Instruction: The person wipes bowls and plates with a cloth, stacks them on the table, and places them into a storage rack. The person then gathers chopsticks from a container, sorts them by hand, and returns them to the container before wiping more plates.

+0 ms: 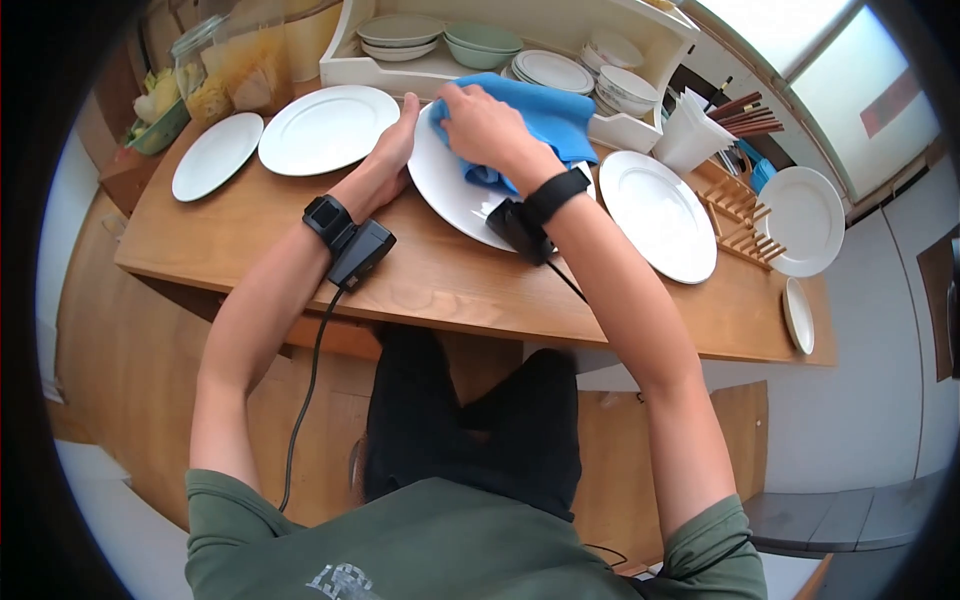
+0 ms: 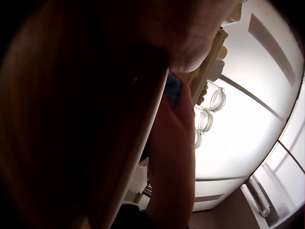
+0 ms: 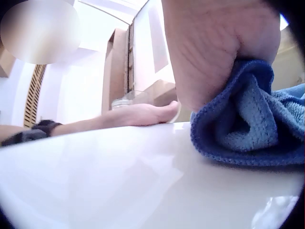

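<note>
A large white plate (image 1: pixel 450 198) is at the middle of the table's front, in front of me. My left hand (image 1: pixel 392 150) holds its left rim, the thumb up along the edge and the other fingers mostly hidden. My right hand (image 1: pixel 487 130) grips a blue cloth (image 1: pixel 550 112) and presses it on the plate's upper face. The cloth is bunched under the palm in the right wrist view, showing a darker stitched hem (image 3: pixel 200 143). Much of the left wrist view is dark, with the plate's edge (image 2: pixel 143 138) slanting across it.
Two white plates (image 1: pixel 328 130) (image 1: pixel 217 157) lie to the left, another plate (image 1: pixel 658 217) to the right. Behind stands a cream shelf (image 1: pixel 345 72) with stacked dishes. At the right are a wooden rack (image 1: pixel 745 225), an upright plate (image 1: pixel 803 222), a small dish (image 1: pixel 798 316) and a chopstick holder (image 1: pixel 690 135).
</note>
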The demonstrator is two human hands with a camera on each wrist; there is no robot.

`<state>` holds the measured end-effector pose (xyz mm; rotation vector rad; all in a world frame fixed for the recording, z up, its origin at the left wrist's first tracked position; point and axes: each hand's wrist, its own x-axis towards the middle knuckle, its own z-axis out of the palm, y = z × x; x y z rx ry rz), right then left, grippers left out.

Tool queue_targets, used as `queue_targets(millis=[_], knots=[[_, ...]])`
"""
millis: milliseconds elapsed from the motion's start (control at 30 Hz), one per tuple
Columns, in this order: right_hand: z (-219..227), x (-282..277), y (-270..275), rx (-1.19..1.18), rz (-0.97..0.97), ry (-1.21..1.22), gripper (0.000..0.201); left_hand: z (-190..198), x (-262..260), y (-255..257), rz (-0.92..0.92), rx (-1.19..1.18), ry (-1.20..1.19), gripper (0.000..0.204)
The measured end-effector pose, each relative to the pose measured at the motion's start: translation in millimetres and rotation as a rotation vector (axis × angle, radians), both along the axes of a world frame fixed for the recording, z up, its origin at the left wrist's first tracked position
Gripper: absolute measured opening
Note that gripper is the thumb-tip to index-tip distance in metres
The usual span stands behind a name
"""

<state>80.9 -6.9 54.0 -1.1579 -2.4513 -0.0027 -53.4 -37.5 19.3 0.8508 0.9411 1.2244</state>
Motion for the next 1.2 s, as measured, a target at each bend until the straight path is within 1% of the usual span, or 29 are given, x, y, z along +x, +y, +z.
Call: queue_targets(millis=[33,67,167,233,300,367,433,467,500,533,567,633,700,767,833,900,933,967,1033,1067,1133,1200], knots=[[0.5,1.7,7.7,0.034,-0.082,0.007,0.030,-0.8,-0.3,1.9,-0.046,0.006,-0.003,0.066],[0.7,3.8,15.0,0.005,-0.146,-0.003,0.032,-2.1,-0.8,3.5,-0.071,0.008,-0.017,0.065],[-0.3,-0.6,21.8,-0.053,-0.194,0.060,0.033,-3.3,-1.1,4.9,-0.060,-0.005,0.016,0.066],[0.8,-14.2,9.7,-0.120,-0.237,0.054,0.032,-4.4,-1.6,3.7,-0.066,0.006,-0.002,0.067],[1.1,-25.6,-17.4,-0.116,-0.104,0.065,0.031,-3.9,-2.0,-0.6,-0.054,0.034,-0.026,0.072],[-2.0,-32.2,-50.2,-0.046,-0.050,0.120,0.031,-1.0,-5.3,-2.4,-0.048,-0.024,-0.076,0.075],[-2.5,-20.7,-80.3,-0.086,-0.023,0.107,0.031,-3.5,-7.9,-1.1,-0.029,-0.059,-0.079,0.071],[-5.9,-11.0,-93.4,-0.087,-0.024,0.102,0.031,-6.6,-9.0,3.3,-0.032,-0.023,-0.057,0.068],[-8.3,1.9,-106.4,-0.070,0.058,0.113,0.034,-11.0,-9.7,6.5,-0.034,0.011,-0.037,0.065],[-9.7,15.3,-118.2,-0.053,0.141,0.122,0.039,-1.2,-2.9,-4.0,0.026,0.025,0.010,0.055],[-10.7,28.6,-130.7,-0.057,0.145,0.109,0.039,-2.8,-2.9,-3.1,0.030,0.022,-0.003,0.055],[-8.5,56.3,-150.1,-0.105,0.237,0.093,0.050,-6.2,-4.1,2.3,-0.011,0.015,0.017,0.049],[-8.0,83.2,-155.4,-0.113,0.249,0.069,0.052,-7.4,-5.2,2.9,-0.015,0.029,-0.011,0.045],[-4.9,106.7,-150.3,-0.118,0.260,0.056,0.055,-9.0,-7.2,2.8,-0.100,0.117,0.031,0.045],[-0.6,126.0,-137.5,-0.211,0.174,0.081,0.049,-6.1,-5.6,-0.3,-0.100,0.112,0.024,0.047],[-5.5,141.8,-112.1,-0.166,0.137,0.133,0.050,-2.3,-3.8,-3.1,-0.080,0.107,0.043,0.049],[-3.8,145.3,-98.9,-0.181,0.068,0.124,0.048,-0.3,-2.9,-4.7,-0.079,0.110,0.047,0.049],[-2.3,145.5,-85.9,-0.163,0.035,0.147,0.046,1.4,-1.9,-6.0,-0.070,0.101,0.051,0.049],[3.3,142.4,-59.8,-0.247,-0.055,0.198,0.042,3.0,-2.1,-4.9,-0.062,0.101,0.064,0.050],[6.0,137.9,-45.7,-0.240,-0.053,0.208,0.042,-0.1,-3.0,-1.9,-0.059,0.103,0.053,0.049],[7.6,124.5,-20.2,-0.238,-0.130,0.212,0.041,-4.9,-3.3,2.6,-0.059,0.112,0.057,0.049],[7.9,109.1,-4.0,-0.206,-0.131,0.271,0.041,-6.5,-3.2,4.4,-0.042,0.120,0.026,0.045]])
